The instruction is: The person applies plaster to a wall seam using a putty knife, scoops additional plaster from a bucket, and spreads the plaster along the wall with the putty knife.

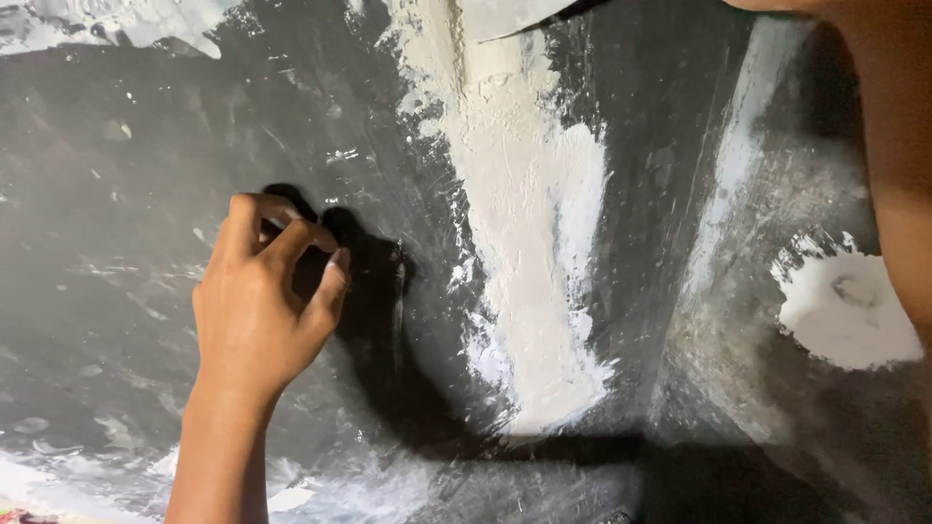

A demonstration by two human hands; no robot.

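My left hand [260,296] rests against a dark grey plastered surface [126,175] at the lower left. Its fingers are curled in with the thumb beside them, and nothing shows in its grip. It casts a dark shadow to its right. A broad vertical streak of white putty [524,243] runs down the middle of the surface. At the top edge, the tip of a flat pale blade [505,15] lies on that streak. My right forearm [898,175] runs up the right edge. Only a sliver of my right hand [772,4] shows at the top, so its grip is hidden.
A round white putty patch [845,311] sits at the right, beside a thinner pale smear [738,146] running downward. Rough white patches line the top left corner [126,19] and the bottom left edge [58,480].
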